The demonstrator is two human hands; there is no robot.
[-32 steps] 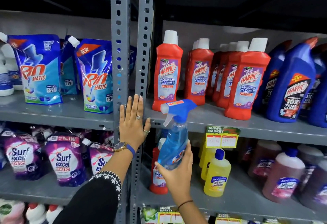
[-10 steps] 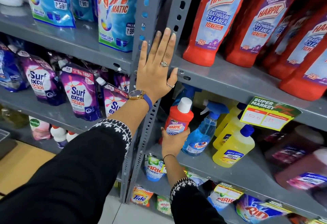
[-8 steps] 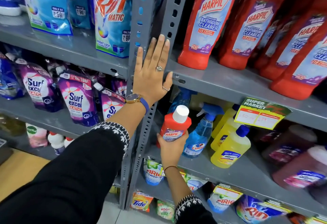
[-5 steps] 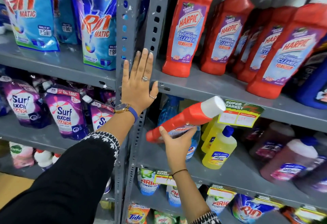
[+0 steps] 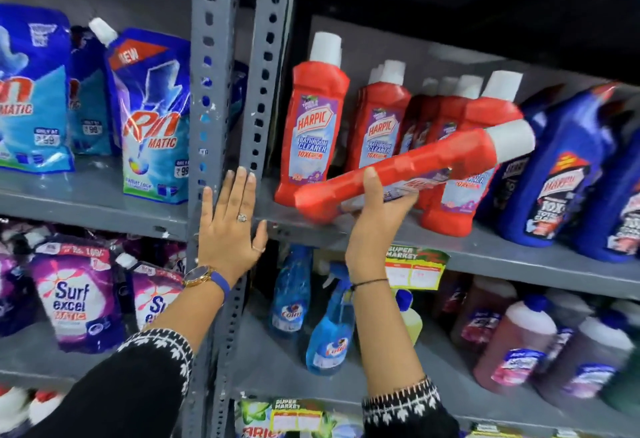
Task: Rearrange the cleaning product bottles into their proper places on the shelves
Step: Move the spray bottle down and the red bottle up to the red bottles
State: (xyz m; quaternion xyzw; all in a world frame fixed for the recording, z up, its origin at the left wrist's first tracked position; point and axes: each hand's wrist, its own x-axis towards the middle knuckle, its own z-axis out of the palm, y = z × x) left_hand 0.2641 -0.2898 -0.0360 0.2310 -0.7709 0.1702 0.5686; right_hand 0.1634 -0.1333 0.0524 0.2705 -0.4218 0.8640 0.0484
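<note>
Head view: the right hand (image 5: 379, 211) is clamped round a red Harpic bottle (image 5: 412, 169), held almost on its side with the white cap toward the blue bottles (image 5: 561, 174), likely so it clears the shelf lip on its way to the standing red row (image 5: 381, 126). It hangs just in front of that row, above the shelf edge (image 5: 519, 261). The left hand (image 5: 230, 230), fingers spread flat, braces on the grey upright (image 5: 207, 91) left of the row. A purple label shows on the bottle's underside.
</note>
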